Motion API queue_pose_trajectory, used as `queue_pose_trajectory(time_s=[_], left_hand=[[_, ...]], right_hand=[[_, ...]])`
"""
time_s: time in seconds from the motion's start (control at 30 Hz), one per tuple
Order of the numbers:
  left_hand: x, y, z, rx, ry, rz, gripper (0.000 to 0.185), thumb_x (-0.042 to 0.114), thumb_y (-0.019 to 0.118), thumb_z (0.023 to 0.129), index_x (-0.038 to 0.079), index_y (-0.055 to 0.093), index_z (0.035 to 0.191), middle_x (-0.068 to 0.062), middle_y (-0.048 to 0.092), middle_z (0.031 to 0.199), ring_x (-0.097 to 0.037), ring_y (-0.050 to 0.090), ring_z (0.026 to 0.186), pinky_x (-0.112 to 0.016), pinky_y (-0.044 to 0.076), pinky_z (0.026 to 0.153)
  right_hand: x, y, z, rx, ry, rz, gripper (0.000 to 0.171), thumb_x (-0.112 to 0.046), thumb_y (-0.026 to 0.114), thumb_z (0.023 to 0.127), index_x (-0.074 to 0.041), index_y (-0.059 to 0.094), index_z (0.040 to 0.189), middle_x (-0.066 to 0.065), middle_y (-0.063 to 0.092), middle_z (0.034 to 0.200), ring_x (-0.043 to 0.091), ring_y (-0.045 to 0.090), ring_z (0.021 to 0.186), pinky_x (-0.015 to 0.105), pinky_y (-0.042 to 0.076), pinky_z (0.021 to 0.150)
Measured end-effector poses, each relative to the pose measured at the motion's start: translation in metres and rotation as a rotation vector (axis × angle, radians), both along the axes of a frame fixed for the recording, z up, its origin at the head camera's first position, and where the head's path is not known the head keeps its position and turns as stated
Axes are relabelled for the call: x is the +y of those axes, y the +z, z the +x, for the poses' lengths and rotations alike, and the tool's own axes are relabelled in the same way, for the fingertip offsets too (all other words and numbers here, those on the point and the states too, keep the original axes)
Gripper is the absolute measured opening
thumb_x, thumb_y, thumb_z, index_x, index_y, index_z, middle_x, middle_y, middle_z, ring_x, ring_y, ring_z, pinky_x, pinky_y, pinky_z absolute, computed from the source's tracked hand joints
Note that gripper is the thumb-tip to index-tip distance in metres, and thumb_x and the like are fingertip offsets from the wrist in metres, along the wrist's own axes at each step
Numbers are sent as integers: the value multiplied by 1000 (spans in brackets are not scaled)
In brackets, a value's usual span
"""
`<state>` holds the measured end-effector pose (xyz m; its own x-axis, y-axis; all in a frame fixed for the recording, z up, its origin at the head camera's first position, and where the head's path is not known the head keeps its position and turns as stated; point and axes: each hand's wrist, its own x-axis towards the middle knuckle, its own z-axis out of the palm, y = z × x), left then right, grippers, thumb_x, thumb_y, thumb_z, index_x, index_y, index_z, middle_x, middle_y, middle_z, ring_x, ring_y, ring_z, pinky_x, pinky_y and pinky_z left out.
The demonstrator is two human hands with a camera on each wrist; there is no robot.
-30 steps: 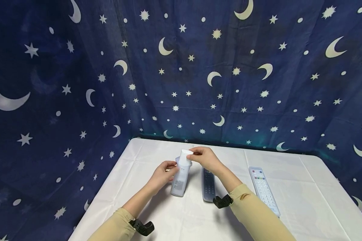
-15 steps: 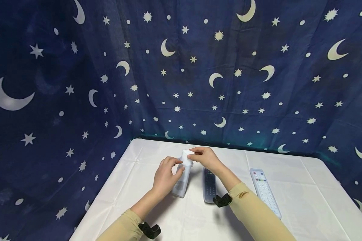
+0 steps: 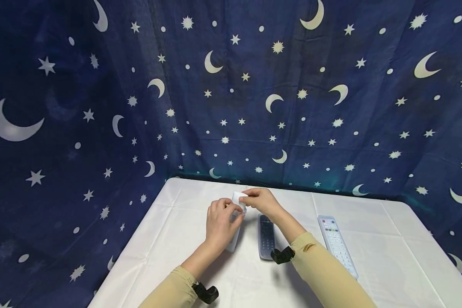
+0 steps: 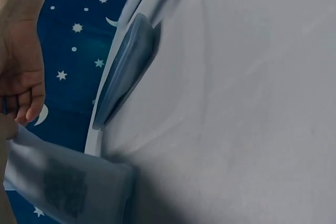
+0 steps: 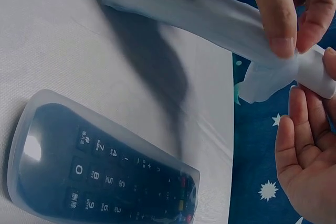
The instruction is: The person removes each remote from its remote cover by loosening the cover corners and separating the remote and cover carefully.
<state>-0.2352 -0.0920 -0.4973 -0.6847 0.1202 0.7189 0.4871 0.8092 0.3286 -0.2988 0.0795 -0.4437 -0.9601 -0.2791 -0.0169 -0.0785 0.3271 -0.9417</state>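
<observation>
1. The white remote control in its translucent, frosted silicone sleeve (image 3: 235,222) stands tilted on end on the white-clothed table (image 3: 373,214), left of centre, lower end on the cloth and top end raised between the two hands. In the right wrist view the sleeve (image 5: 210,19) runs as a long soft tube, with its mouth bunched up near the bare white end of the remote (image 5: 315,72).

2. The step in hand, as I judge it, is working the sleeve over the top end of the remote; whether it is being drawn on or peeled off cannot be told from these views.

3. The next move would seem to call for a steady hold on the bare end while the bunched rim is eased along evenly, since soft silicone tends to cling and fold on itself.

4. The left hand (image 3: 220,222) is curled around the upper part of the sleeve, with thumb and forefinger (image 5: 281,30) pinching the gathered rim.

5. The right hand (image 3: 262,202) has its fingertips closed on the bare white tip of the remote, and the palm behind them stays loosely open.

6. Just to the right lies a black remote control in a clear silicone cover (image 3: 266,236), flat on the cloth, buttons up.

7. Further right, well apart, lies a long white remote control with coloured buttons (image 3: 336,244).

8. A dark blue cloth printed with moons and stars (image 3: 100,107) hangs behind and beside the table.
</observation>
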Motion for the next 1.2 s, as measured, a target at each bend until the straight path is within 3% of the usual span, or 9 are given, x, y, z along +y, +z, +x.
queue_pose_trajectory(time_s=[0.13,0.27,0.4,0.57,0.73,0.8,1.07,1.2], left_hand=[[3,-2,1,-61,24,62,11,27,86,85,25,75,86,2,55,111,-23,47,101,-41,41,89],[4,-4,4,-151,32,129,9,29,85,86,26,76,85,1,54,117,-24,45,106,-43,40,93],[4,-8,8,-192,17,147,11,29,85,85,26,75,84,-3,54,132,-30,44,121,-50,40,101],[-1,-13,11,-181,-19,66,12,30,85,85,25,74,83,-6,46,152,-36,36,139,-58,33,113],[-10,-16,16,-157,-59,-52,13,29,86,83,25,73,82,-8,44,155,-35,34,143,-57,23,120],[-12,-19,18,-162,-74,-58,14,29,86,83,26,72,82,-8,45,154,-35,35,142,-58,26,118],[-14,-21,18,-224,-113,94,15,31,84,86,26,69,87,-7,49,150,-35,39,138,-58,39,108],[-18,-16,18,-334,-170,264,13,27,81,90,28,68,91,-6,47,151,-34,36,140,-60,40,106]], right_hand=[[-1,-1,0,-4,-19,16,32,-30,81,88,-11,78,114,1,74,100,19,65,90,37,50,81],[0,-2,2,-1,-31,46,32,-31,80,89,-11,77,115,1,74,103,19,68,93,47,51,91],[2,-3,2,28,-33,68,32,-29,79,91,-9,76,116,2,74,102,18,69,92,48,52,92],[3,-7,2,64,-40,79,29,-24,76,94,-5,76,115,2,74,98,17,69,89,39,54,83],[5,-10,1,69,-36,94,28,-24,76,95,-6,76,116,2,73,97,18,67,89,36,53,79],[7,-11,1,65,-34,96,27,-23,75,95,-6,76,116,2,73,97,18,66,89,36,53,79],[5,-12,3,50,13,-9,29,-21,74,95,-4,74,119,4,74,101,20,69,89,47,55,87],[1,-11,5,56,43,-20,30,-22,76,94,-5,74,119,4,74,102,20,70,89,40,55,81]])
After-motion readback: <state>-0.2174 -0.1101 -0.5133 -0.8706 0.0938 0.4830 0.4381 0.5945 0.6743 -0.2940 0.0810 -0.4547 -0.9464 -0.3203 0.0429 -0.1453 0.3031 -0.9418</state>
